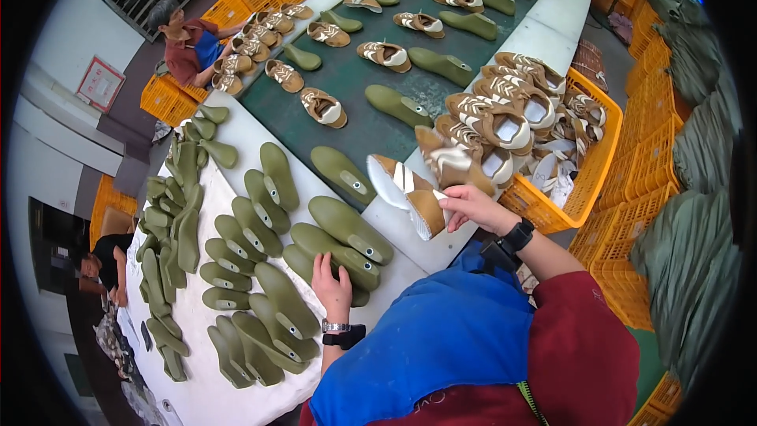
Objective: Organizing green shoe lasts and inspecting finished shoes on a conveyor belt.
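Spreading beside you is a white table [221, 406], its top crowded with olive shoe lasts, and beyond it runs a dark green belt [276, 114] dotted with shoes and more lasts. Yellow crates [615, 276] stand stacked on your right, next to dark green covers [686, 229]. A framed sign [101, 83] hangs on the pale wall at the upper left.

Your right hand [477, 209] pinches one end of a brown-and-white shoe [423, 201] between thumb and fingers; the shoe hangs tilted over the belt's white edge [434, 256], its white sole toward your left. Your left hand [333, 292] has its fingers loosely parted, resting on an olive last [335, 255] among others lying close together.

You have one shoe in hand, and about seven lasts fan out left of your left hand. One open yellow crate [595, 177] holds a heap of shoes, too overlapped to count, as are the piled lasts [185, 166] farther left. Two other people are in view: one in a blue apron [208, 49], one in black [110, 260].
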Available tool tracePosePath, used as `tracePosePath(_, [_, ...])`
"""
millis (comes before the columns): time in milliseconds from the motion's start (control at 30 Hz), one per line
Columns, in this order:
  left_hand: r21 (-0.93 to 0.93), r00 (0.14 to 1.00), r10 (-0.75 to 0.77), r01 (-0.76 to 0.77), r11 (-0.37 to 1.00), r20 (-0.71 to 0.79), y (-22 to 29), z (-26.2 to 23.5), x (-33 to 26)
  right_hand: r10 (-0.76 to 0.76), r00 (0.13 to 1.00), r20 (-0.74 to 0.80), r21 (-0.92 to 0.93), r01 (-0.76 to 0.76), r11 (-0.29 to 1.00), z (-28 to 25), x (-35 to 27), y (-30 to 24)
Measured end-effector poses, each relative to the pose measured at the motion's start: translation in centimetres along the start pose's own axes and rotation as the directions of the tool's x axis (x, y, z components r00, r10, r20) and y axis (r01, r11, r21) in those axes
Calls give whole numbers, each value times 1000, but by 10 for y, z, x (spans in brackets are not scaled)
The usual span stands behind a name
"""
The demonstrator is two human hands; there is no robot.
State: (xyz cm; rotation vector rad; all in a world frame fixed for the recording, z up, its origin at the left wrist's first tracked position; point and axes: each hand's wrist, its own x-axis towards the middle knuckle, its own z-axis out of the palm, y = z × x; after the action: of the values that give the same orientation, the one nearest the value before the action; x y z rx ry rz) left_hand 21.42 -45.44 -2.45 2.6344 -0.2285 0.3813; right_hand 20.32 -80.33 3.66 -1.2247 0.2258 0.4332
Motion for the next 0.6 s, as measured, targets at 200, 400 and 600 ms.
tracePosePath(200, [-669, 946, -71, 274, 691, 315, 60, -42, 36, -629, 682, 373, -728, 635, 257, 63, -14, -3])
tracePosePath(400, [-798, 865, -77, 488, 355, 495, 108, -50, 57, -348, 737, 579, -776, 630, 42, 101, -21, -12])
tracePosePath(600, [-899, 954, -75, 299, 320, 290, 107, -52, 51, -715, 639, 283, -789, 580, 206, 89, -9, -38])
